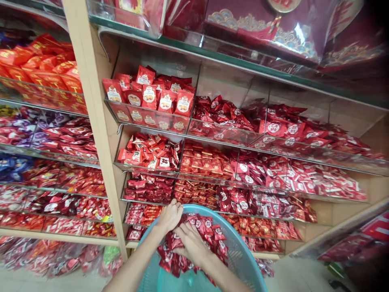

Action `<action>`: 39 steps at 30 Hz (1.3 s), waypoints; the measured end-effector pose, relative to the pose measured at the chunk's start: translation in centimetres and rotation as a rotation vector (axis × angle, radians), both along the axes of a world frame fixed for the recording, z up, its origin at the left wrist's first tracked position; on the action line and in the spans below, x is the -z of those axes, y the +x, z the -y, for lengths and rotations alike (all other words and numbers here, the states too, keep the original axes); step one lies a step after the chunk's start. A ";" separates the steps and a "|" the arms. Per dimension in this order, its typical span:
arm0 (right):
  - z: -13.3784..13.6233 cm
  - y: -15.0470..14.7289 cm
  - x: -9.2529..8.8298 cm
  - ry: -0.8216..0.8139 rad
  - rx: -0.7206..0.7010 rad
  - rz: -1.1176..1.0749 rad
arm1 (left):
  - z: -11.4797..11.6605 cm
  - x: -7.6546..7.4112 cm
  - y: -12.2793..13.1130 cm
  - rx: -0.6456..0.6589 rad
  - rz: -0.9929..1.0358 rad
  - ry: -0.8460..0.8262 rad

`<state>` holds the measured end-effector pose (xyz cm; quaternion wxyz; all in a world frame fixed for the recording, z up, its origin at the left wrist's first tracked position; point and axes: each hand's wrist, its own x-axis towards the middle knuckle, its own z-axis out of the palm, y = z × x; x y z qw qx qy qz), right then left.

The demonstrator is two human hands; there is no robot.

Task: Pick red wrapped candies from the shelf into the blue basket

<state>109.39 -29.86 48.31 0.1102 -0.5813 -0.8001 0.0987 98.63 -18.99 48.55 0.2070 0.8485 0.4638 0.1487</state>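
Observation:
A large teal plastic basket [247, 259] stands at the bottom centre, with a heap of small red candy packets [220, 247] inside. At its far left rim is my left hand [170, 215], its fingers curled over the edge. My right hand [190, 239] lies on the packets just to the right of it, palm down, fingers stretched out and a little apart, pointing to the upper left. Part of the basket's bottom shows below the heap.
Shelves with clear front panels [219, 132] rise just beyond the basket, filled with red wrapped sweets. A pale wooden post [94, 121] divides them from more shelves at the left. Plastic bags of goods [57, 257] lie on the floor at the lower left.

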 end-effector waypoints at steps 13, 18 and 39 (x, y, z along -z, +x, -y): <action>0.1 0.1 1.9 0.054 0.102 -0.027 | 0.1 -0.1 0.0 -0.004 0.012 -0.021; -0.3 0.2 1.0 0.123 0.099 0.065 | 0.0 -0.4 -0.1 0.004 0.053 -0.083; -1.7 -1.1 1.9 0.273 0.215 0.304 | -0.1 -0.2 -0.1 0.000 0.047 -0.095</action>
